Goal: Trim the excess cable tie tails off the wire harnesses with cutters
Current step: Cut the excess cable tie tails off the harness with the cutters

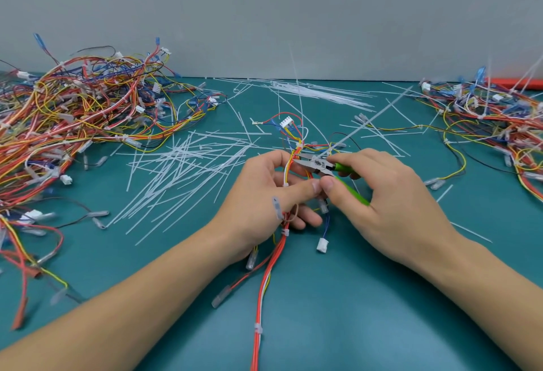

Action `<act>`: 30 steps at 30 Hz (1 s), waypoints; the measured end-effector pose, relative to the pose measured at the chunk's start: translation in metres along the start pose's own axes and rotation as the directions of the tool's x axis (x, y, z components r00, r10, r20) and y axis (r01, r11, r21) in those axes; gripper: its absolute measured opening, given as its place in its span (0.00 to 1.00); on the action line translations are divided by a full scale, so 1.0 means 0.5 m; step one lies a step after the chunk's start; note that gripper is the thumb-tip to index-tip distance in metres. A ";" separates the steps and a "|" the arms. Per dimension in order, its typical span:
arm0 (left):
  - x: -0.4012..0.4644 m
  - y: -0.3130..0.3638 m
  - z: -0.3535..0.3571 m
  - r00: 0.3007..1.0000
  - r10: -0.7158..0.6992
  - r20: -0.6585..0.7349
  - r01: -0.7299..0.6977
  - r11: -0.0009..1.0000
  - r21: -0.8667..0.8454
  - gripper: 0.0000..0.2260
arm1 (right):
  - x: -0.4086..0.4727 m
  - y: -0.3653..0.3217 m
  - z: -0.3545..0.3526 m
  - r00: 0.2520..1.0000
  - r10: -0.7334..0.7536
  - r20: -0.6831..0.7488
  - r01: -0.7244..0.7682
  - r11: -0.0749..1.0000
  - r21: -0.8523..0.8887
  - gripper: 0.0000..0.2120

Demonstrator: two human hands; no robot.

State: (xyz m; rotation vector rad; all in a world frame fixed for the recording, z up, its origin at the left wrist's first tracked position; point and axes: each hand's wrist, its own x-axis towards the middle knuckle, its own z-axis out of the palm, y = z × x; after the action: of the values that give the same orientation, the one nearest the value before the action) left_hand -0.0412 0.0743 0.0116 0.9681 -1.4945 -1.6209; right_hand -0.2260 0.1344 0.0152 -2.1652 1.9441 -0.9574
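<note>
Centrally, left hand [264, 191] gripping harness [289, 165], right hand [388, 194] clasping cutters [320, 165] alongside

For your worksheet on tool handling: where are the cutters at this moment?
In the head view, just right of centre: the right hand grips the green-handled cutters, blades pointing left at the harness the left hand holds.

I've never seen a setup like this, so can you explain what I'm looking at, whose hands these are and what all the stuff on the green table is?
There is no machine: a camera on a person's head looks down at their two bare hands. The left hand grips a bundle of red, yellow and white wires. The right hand holds small green-handled cutters, whose metal tips sit at a white cable tie on that bundle. On the teal table lie cut white plastic tie tails, with piles of colourful wire harnesses to the left and right.
</note>
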 end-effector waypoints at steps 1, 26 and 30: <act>0.000 0.001 0.000 1.000 0.001 0.004 -0.001 1.000 0.001 0.15 | 0.002 0.001 -0.001 1.000 -0.002 0.003 0.002 1.000 0.005 0.27; -0.003 0.001 -0.004 1.000 0.014 0.027 -0.014 1.000 -0.012 0.14 | 0.006 0.009 -0.004 1.000 -0.011 -0.012 0.012 0.998 0.058 0.21; -0.002 0.004 -0.006 0.998 0.019 0.065 -0.019 1.000 0.006 0.17 | 0.007 0.016 -0.003 1.000 -0.019 0.003 0.018 0.997 0.078 0.20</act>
State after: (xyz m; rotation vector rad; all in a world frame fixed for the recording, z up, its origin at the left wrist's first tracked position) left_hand -0.0381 0.0739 0.0135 0.9100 -1.5484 -1.6490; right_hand -0.2337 0.1303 0.0141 -2.1448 1.8559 -1.0129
